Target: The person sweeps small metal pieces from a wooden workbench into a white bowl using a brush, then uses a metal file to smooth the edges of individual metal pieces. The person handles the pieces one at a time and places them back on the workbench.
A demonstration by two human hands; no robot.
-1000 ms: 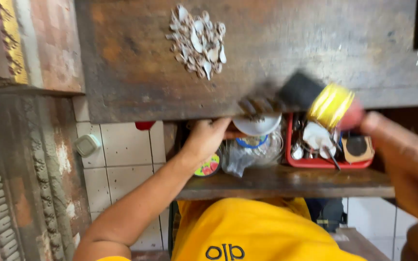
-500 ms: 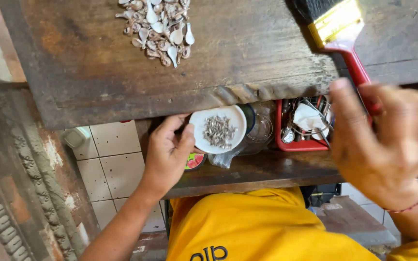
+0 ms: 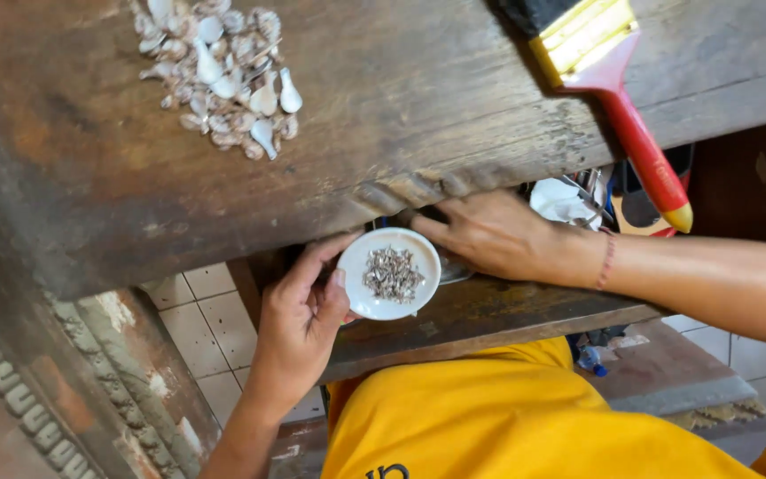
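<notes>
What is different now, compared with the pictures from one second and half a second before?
The right hand has let go of the red-handled paintbrush, which now lies on the wooden tabletop, and has moved down under the table edge beside the white dish. The left hand still holds that dish of small fragments below the edge. The pile of shells on the tabletop stays as it was.
</notes>
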